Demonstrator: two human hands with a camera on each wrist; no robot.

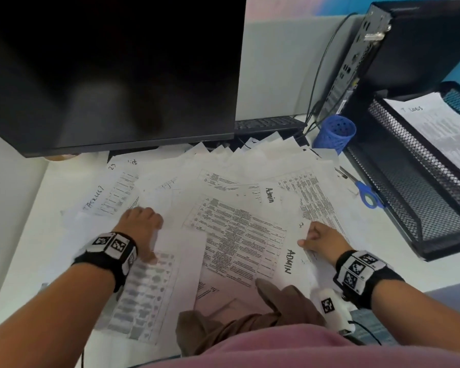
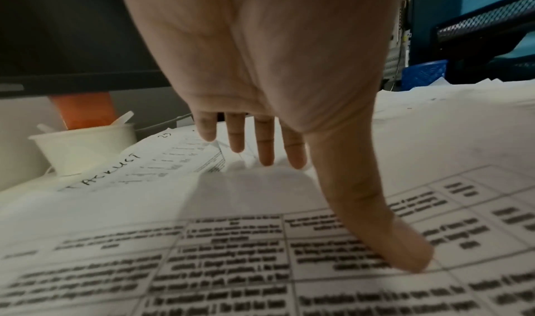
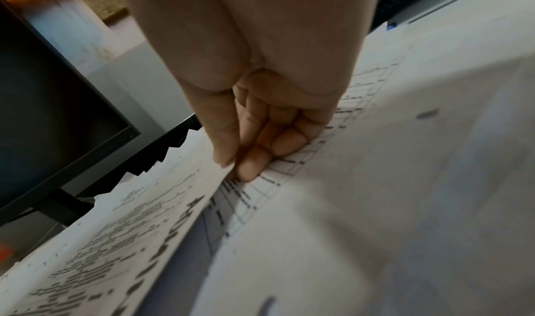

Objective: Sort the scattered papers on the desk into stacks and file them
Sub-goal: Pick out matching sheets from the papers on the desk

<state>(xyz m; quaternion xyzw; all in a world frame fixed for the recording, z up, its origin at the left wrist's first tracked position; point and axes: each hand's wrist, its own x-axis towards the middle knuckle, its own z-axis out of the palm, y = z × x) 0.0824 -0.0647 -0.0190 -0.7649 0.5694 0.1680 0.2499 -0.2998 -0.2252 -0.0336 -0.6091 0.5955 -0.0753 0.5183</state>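
Many printed sheets [image 1: 223, 181] lie scattered and overlapping across the white desk [image 1: 24, 235]. My left hand [image 1: 141, 227] presses straight fingers [image 2: 266, 151] on the pile, and its thumb rests on a sheet with a table [image 2: 231, 263]. A sheet marked by hand [image 1: 101, 197] lies just left of it. My right hand [image 1: 310, 239] pinches the right edge of a sheet marked "ADMIN" [image 1: 250, 251] between thumb and curled fingers [image 3: 252, 167]. A second sheet marked "Admin" [image 1: 270, 199] lies farther back.
A dark monitor [image 1: 112, 70] stands over the back of the pile, with a keyboard [image 1: 266, 124] behind it. At right are a black mesh tray [image 1: 420, 208] holding a labelled stack [image 1: 441, 128], a blue pen cup [image 1: 335, 134], blue-handled scissors [image 1: 364, 192] and a computer case [image 1: 409, 49]. A white cup [image 2: 84, 147] stands at left.
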